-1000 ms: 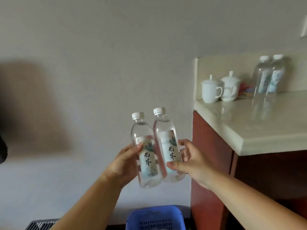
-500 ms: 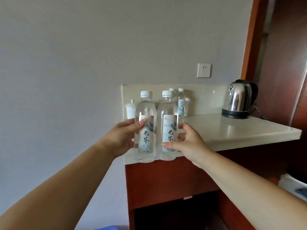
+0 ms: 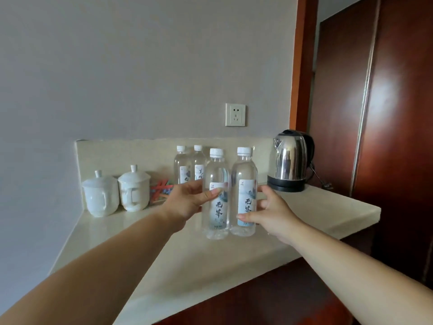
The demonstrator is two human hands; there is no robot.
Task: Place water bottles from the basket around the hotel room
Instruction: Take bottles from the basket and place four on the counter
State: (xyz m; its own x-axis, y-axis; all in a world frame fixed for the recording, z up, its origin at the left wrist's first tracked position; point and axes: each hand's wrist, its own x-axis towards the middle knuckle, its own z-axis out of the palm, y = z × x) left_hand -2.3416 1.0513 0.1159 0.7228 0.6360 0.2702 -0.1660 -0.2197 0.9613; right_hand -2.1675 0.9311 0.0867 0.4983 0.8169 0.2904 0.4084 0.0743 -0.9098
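Note:
I hold two clear water bottles with white caps upright and side by side over the cream countertop (image 3: 187, 259). My left hand (image 3: 187, 200) grips the left bottle (image 3: 216, 198) by its labelled middle. My right hand (image 3: 271, 214) wraps the right bottle (image 3: 243, 191) from the right. Whether their bases touch the counter I cannot tell. Behind them, against the backsplash, stand two more water bottles (image 3: 188, 166). The basket is out of view.
Two white lidded cups (image 3: 117, 192) sit at the counter's back left, with coloured sachets (image 3: 161, 190) beside them. A steel kettle (image 3: 291, 160) stands at the back right, a wall socket (image 3: 235, 114) above. Dark wooden panels (image 3: 386, 113) rise on the right.
Both hands carried the bottles up from beside the cabinet and forward over the countertop. The view swung right and up; the blue basket dropped out of sight.

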